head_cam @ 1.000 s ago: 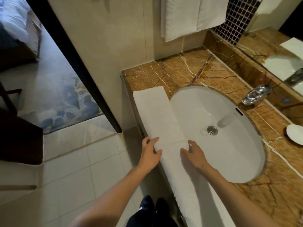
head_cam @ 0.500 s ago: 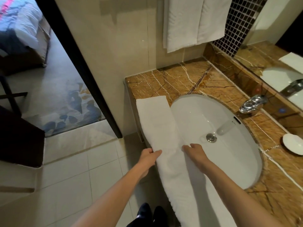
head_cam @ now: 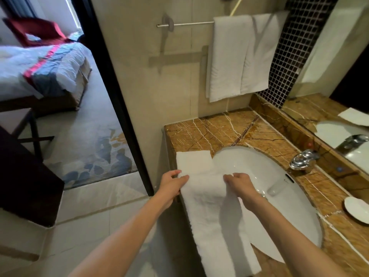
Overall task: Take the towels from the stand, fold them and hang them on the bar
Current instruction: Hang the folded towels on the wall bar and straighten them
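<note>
The white towel point(head_cam: 207, 212) lay stretched in a long strip along the front edge of the counter point(head_cam: 209, 130), and its right side spilled over the near rim of the sink point(head_cam: 283, 198). Both hands were on it, about halfway along. The left hand point(head_cam: 172, 185) pinched the left edge, thumb on top and fingers tucked beneath. The right hand point(head_cam: 240, 184) gripped the right edge with its fingers curled into the cloth. Between them the towel bunched up into a raised ridge, while its far end lay flat on the brown marble and the near end ran back toward the person.

Up on the wall, two hung towels point(head_cam: 229, 56) were draped side by side over the right part of the bar point(head_cam: 187, 23), and the left part of that bar was bare metal. A chrome tap point(head_cam: 302, 159) stood behind the sink, and a small white dish point(head_cam: 357, 212) sat on the counter to the right. A mirror point(head_cam: 339, 80) ran along the back, beside a patch of dark mosaic tile. Off to the left, through the doorway, a bed point(head_cam: 38, 66) with a striped cover and a red chair point(head_cam: 34, 30) showed beyond the pale tiled floor point(head_cam: 83, 216).
</note>
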Motion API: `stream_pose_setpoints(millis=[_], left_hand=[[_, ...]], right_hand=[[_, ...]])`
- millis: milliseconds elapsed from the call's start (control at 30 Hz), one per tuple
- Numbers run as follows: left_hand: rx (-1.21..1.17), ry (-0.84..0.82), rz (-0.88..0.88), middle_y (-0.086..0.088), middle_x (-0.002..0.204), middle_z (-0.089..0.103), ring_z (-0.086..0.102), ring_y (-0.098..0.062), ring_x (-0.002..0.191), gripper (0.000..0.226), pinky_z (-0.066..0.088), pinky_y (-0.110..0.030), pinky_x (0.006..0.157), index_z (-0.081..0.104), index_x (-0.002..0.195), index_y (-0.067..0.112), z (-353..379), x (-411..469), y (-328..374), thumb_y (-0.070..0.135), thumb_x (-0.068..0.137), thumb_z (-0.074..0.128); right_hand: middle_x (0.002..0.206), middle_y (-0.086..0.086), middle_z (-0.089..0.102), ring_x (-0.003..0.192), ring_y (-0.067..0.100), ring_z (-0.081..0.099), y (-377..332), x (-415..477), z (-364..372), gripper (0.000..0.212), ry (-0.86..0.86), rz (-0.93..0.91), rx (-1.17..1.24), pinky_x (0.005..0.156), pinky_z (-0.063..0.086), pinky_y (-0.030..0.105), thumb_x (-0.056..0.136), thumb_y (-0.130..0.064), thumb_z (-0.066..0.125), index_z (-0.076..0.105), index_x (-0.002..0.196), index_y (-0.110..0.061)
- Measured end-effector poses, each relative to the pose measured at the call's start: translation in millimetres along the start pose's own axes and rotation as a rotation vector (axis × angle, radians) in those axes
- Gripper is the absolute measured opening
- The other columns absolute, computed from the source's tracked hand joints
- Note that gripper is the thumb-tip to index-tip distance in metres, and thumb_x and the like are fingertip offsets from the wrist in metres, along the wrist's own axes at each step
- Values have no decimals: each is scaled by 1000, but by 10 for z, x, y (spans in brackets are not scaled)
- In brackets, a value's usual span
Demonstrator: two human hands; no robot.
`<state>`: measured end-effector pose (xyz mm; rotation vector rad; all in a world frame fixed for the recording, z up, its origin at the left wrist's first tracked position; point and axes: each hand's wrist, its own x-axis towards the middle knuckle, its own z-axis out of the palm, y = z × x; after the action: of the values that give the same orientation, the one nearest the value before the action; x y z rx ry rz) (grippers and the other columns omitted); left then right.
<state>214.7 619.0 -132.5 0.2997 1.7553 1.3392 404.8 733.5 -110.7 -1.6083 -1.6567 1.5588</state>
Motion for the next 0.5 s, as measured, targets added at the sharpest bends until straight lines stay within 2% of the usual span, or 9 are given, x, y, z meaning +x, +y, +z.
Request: stream_pose_setpoints(millis=[67,167,200,233,267,333,400,467,500], left_hand=[[87,-7,95,-7,124,56,59,-22,106,46,56,-35,82,56,124,17,-55,-32,291,17,81,74],[225,-22,276,-2,117,57,57,-12,96,40,49,-16,64,60,117,17,-122,-88,746,13,80,74],[274,-34,329,0,114,57,56,-9,93,38,46,-12,61,61,115,16,-141,-111,907,11,80,74],[323,-52,382,2,112,57,55,-7,92,39,44,-9,62,61,116,14,-160,-138,1072,10,79,74],[379,-69,434,4,112,56,54,-6,94,41,44,-10,68,61,118,13,-175,-169,1226,10,79,74],[494,-72,529,6,111,52,50,-9,101,46,41,-17,83,59,122,12,-199,-217,1523,8,78,74],[584,-53,611,5,112,49,47,-10,103,49,39,-19,86,57,124,13,-228,-246,1785,7,78,72],[634,-62,673,1,118,50,49,-13,107,50,43,-23,89,56,125,13,-270,-259,2024,4,78,70],[644,-76,695,-1,121,52,51,-15,110,51,45,-25,91,56,126,13,-298,-262,2140,3,77,68]], right_hand=[[65,8,37,60,19,37,-219,-19,-19,24,-31,-59,33,54,30,27,83,-15,60,43,65,-13],[73,13,41,69,23,44,-574,-63,-67,22,-60,-138,58,60,40,38,89,-20,59,55,75,-4],[75,29,49,71,26,49,-691,-73,-85,27,-66,-163,63,63,48,45,90,-21,58,61,82,4],[87,37,55,72,29,55,-807,-73,-104,35,-63,-188,69,70,53,52,92,-20,57,63,92,14],[104,31,58,75,32,60,-923,-80,-121,37,-56,-218,71,77,55,52,92,-19,55,60,100,17],[101,31,62,78,32,62,-1146,-86,-150,36,-38,-266,89,75,56,46,92,-16,53,59,102,18],[83,23,64,74,25,56,-1359,-108,-163,32,-28,-304,108,70,55,42,92,-17,54,66,85,12],[68,11,47,65,19,46,-1556,-130,-171,30,-12,-361,105,55,49,29,92,-19,58,61,66,-4],[65,8,44,62,17,44,-1643,-132,-176,32,-6,-387,109,50,45,22,91,-20,59,59,63,-5]])
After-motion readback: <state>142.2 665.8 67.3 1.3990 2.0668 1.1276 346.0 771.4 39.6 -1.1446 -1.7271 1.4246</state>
